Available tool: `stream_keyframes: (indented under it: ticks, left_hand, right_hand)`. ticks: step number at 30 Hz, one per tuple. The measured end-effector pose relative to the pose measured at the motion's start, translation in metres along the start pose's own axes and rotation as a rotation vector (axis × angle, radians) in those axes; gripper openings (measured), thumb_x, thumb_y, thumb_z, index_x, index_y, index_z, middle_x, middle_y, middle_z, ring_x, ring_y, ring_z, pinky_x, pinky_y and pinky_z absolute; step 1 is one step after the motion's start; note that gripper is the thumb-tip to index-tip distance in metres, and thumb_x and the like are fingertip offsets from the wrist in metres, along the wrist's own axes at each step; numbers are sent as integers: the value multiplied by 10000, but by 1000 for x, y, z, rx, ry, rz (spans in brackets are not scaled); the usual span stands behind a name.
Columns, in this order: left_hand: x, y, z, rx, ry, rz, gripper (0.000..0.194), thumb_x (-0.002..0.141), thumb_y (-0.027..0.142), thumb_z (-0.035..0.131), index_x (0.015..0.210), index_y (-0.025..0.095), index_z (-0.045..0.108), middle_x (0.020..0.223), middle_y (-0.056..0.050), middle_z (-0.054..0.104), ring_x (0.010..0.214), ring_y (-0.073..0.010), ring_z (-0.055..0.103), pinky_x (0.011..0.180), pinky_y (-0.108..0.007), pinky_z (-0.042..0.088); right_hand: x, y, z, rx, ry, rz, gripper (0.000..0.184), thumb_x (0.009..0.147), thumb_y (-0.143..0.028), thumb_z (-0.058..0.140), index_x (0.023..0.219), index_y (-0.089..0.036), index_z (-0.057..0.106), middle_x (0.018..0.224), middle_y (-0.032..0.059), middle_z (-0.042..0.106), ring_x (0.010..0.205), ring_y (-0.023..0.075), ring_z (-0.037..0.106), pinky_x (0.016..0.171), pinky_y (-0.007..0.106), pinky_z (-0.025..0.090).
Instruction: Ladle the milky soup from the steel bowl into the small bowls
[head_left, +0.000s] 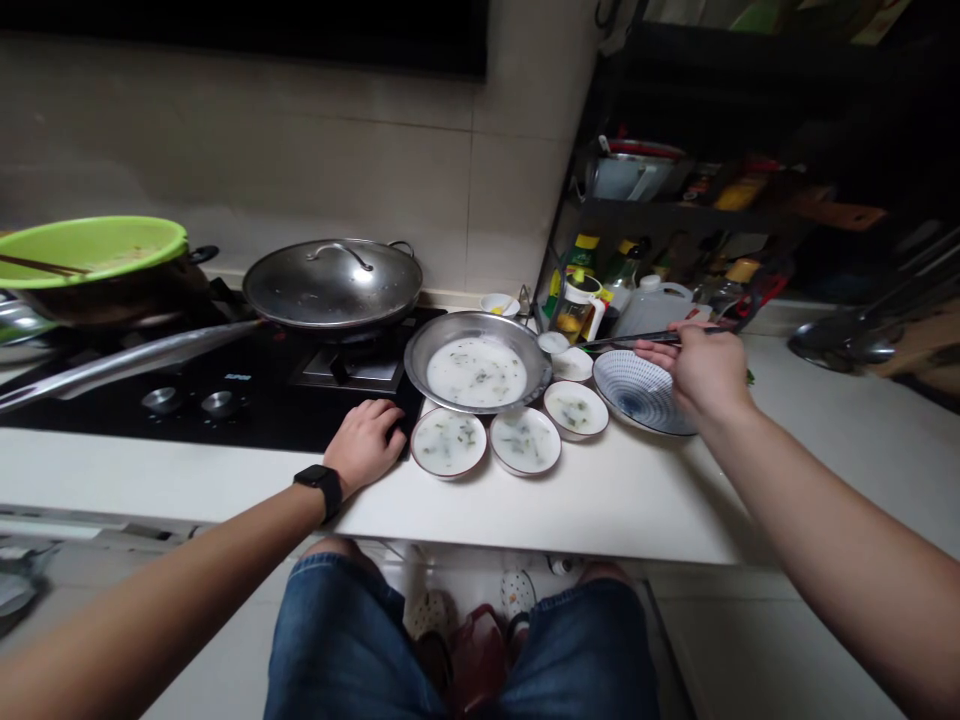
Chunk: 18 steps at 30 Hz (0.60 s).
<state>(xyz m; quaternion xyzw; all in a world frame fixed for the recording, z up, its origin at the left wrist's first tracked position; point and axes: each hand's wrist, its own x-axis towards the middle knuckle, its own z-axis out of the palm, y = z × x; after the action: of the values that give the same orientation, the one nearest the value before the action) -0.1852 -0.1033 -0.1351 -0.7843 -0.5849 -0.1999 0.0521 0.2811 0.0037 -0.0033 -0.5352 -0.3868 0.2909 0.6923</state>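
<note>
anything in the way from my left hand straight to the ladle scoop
Yes, the wide metal basin stands between your left hand and the scoop, with small bowls along its near side.

I am gripping with my right hand (709, 370), fingers (657, 351) pointing left, while my right forearm (832, 515) is slanting up from below right of that grip and my left hand (365, 445) is resting palm down, well apart to its left.
</note>
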Motion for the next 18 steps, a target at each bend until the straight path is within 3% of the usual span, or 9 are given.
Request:
stream_keyframes:
  ticks: [3,8,10,12,15,18]
  left_hand:
    - [0,1,0,5,3,4,318,958,287,499,1122,189,753,1183,-125,720,1072,-306,629,984,-476,510]
    - [0,1,-1,7,11,5,319,953,279,499,1118,188,756,1171,-124,719,1066,-300,632,980,-465,508]
    - [0,1,-1,5,10,5,316,951,276,502,1115,193,759,1166,-120,721,1062,-300,631,977,-466,509]
    - [0,1,-1,3,11,3,315,948,275,507,1115,193,760,1167,-120,723,1063,-302,630,976,-470,510]
    - [0,1,0,-2,12,3,320,949,276,510,1123,182,761,1172,-125,722,1065,-305,628,980,-475,511]
    - [0,0,0,-6,11,3,321,946,277,520,1127,179,766,1170,-126,722,1063,-304,630,978,-471,511]
  right_hand:
    - [7,2,-9,-70,39,-49,83,943,-287,614,890,-253,559,629,-1,654,622,242,789,615,404,713]
    - [3,13,-13,-234,-83,-180,238,974,-473,628,921,-251,560,594,-18,642,553,236,752,566,394,683]
    - [-5,14,-17,-371,-163,-353,267,994,-510,602,970,-244,601,661,11,684,620,250,766,636,421,684]
    - [-15,12,-22,-562,-274,-639,253,1019,-477,567,998,-238,648,807,68,747,773,271,787,770,453,674]
    - [-31,3,-28,-762,-541,-1024,186,1021,-360,558,1010,-240,700,1000,113,780,933,278,769,860,429,637]
    - [-47,-8,-25,-759,-682,-1190,159,1023,-274,554,1059,-243,707,1030,105,774,916,257,753,815,388,621]
